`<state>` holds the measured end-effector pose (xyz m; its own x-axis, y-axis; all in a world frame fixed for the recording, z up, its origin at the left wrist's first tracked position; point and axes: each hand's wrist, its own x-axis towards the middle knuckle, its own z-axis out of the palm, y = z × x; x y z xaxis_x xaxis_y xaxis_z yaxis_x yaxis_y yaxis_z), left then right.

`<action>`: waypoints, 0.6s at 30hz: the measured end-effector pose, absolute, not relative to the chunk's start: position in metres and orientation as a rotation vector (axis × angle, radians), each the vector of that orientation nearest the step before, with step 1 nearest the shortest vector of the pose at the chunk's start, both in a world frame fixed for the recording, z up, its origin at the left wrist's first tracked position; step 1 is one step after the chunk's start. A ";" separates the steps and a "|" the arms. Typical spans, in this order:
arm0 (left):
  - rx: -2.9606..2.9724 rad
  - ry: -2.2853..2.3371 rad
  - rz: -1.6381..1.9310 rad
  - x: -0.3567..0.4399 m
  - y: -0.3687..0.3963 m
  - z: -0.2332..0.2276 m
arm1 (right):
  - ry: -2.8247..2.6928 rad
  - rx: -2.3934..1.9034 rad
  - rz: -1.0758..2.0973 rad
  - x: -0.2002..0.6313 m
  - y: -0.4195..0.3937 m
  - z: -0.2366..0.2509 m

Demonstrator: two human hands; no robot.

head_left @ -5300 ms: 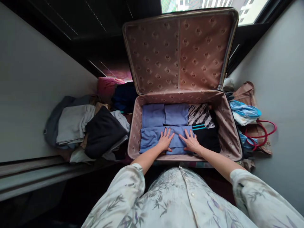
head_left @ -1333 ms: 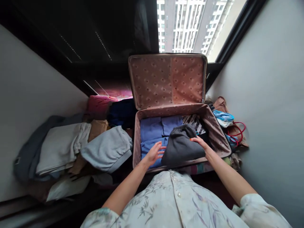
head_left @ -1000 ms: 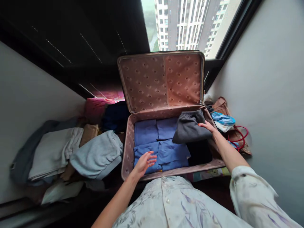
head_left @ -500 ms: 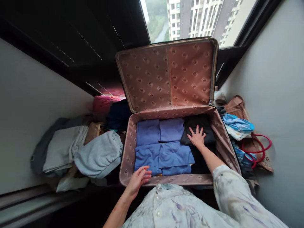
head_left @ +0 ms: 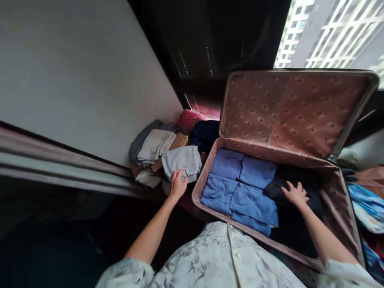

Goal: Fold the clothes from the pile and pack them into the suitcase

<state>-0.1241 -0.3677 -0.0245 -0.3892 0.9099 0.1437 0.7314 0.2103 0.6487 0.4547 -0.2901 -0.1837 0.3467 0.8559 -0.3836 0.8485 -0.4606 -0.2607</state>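
Observation:
My left hand (head_left: 179,185) is at the front edge of a light grey folded garment (head_left: 182,158), its fingertips against the cloth and its fingers loosely bent but not closed. Over the black folded clothing (head_left: 280,182) at the right of the open suitcase (head_left: 200,188) is my right hand (head_left: 296,194), fingers spread and holding nothing. Whether it touches the black cloth I cannot tell. Two rows of folded blue garments (head_left: 253,202) lie in the suitcase's left part.
Left of the suitcase are a whitish folded garment (head_left: 156,146), dark blue cloth (head_left: 205,134) and a pink item (head_left: 190,118). The raised lid (head_left: 270,108) stands against the window side. Blue-and-white items (head_left: 367,204) lie to the right. A wall (head_left: 90,80) bounds the left.
My view has turned left. My left hand has moved from the suitcase's front rim to the light grey garment. My right hand has lifted somewhat from its flat press on the black clothing.

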 end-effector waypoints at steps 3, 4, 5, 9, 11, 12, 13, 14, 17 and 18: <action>1.522 2.469 0.848 -0.163 -0.350 -0.030 | -1.588 -2.496 0.694 0.435 -0.314 -0.177; 1.364 2.584 0.832 -0.171 -0.343 -0.033 | -1.612 -2.444 0.715 0.426 -0.323 -0.174; 1.156 2.683 0.819 -0.177 -0.337 -0.035 | -1.645 -2.379 0.745 0.415 -0.332 -0.172; 0.609 2.729 0.749 -0.187 -0.320 -0.044 | -1.682 -2.148 0.940 0.371 -0.362 -0.167; 0.604 2.678 0.735 -0.187 -0.316 -0.045 | -1.623 -2.099 1.048 0.350 -0.374 -0.163; 0.616 2.658 0.735 -0.187 -0.315 -0.045 | -1.599 -2.075 1.088 0.339 -0.378 -0.160; 0.625 2.640 0.727 -0.187 -0.315 -0.044 | -1.585 -2.050 1.118 0.329 -0.381 -0.157; 0.643 2.625 0.704 -0.188 -0.315 -0.042 | -1.581 -2.023 1.139 0.320 -0.383 -0.153; 0.831 2.593 0.619 -0.190 -0.317 -0.037 | -1.598 -1.947 1.168 0.293 -0.382 -0.142; 0.922 2.571 0.629 -0.190 -0.318 -0.036 | -1.612 -1.927 1.171 0.284 -0.379 -0.138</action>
